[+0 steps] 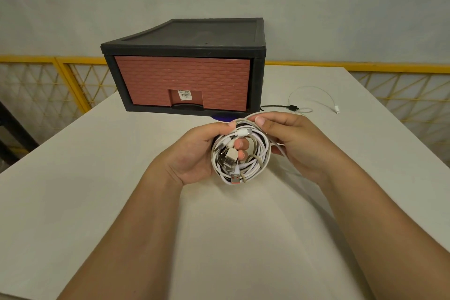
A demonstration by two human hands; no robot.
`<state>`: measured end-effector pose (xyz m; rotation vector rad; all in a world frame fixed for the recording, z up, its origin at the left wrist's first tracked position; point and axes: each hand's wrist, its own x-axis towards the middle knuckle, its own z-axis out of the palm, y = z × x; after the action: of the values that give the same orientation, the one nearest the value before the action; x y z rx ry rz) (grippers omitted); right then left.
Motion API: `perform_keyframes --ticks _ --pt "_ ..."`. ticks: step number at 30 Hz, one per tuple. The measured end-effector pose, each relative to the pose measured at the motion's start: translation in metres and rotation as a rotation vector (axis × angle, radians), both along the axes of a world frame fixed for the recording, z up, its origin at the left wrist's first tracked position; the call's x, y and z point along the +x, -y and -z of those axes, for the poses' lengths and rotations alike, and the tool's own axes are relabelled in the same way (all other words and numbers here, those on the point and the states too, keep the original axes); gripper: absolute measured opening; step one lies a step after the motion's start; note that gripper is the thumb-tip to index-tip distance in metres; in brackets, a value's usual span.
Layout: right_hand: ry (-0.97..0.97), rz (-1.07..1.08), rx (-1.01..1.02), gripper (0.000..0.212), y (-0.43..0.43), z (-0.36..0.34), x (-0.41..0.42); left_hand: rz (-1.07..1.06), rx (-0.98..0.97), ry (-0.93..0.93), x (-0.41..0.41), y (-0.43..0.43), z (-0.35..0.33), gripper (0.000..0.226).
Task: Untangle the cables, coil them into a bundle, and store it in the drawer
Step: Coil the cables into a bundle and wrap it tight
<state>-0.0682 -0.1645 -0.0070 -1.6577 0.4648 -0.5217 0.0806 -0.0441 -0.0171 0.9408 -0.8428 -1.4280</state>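
White charging cables are sitting wound into a round bundle (241, 153), which both hands are holding over the pale table (97, 202), just in front of the brick-red drawer (182, 75). That drawer is sitting closed in its black frame (185, 31).

The step in hand looks like finishing the coil. To do it well, the person should be keeping the loops the same size. The loose plugs, such as the orange-tongued USB plug (235, 180) at the bottom, should be going inside the ring so nothing springs out. One hand will have to be carrying the whole bundle while the other is pulling at the handle recess (186, 105). A thin white cable (314, 91) and a black cable (275, 106) are lying on the table beside the drawer unit, well apart from the bundle. They probably need gathering in too.

The left hand (194, 153) is gripping the coil's left side, its fingers curling through the middle and its thumb pressing on top. The right hand (292, 139) is pinching the top right of the ring with thumb over fingers. Both forearms are reaching forward, wrists turning inward toward each other.
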Motion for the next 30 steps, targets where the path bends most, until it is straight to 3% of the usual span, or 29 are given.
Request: perform_keyframes --ticks 7,11,15,20,24,30 --pt "0.006 0.005 -0.038 0.012 0.0 0.001 0.001 -0.086 0.059 0.084 -0.006 0.002 0.0 0.027" --pt "0.019 0.012 -0.109 0.014 0.0 0.002 0.001 -0.194 0.102 0.081 -0.011 0.005 -0.001 0.048" --pt "0.02 -0.006 -0.133 0.017 0.0 0.001 0.0 -0.247 0.141 0.01 -0.012 0.007 -0.001 0.046" --pt "0.041 -0.012 0.019 0.019 0.003 -0.003 -0.004 -0.259 0.151 -0.054 -0.011 0.008 -0.002 0.035" --pt "0.034 -0.011 0.122 0.021 0.009 -0.005 -0.008 -0.263 0.143 -0.034 -0.01 0.007 -0.002 0.05" --pt "-0.106 0.034 -0.153 0.019 0.017 -0.006 -0.015 -0.279 0.141 -0.036 -0.009 0.006 -0.003 0.047"
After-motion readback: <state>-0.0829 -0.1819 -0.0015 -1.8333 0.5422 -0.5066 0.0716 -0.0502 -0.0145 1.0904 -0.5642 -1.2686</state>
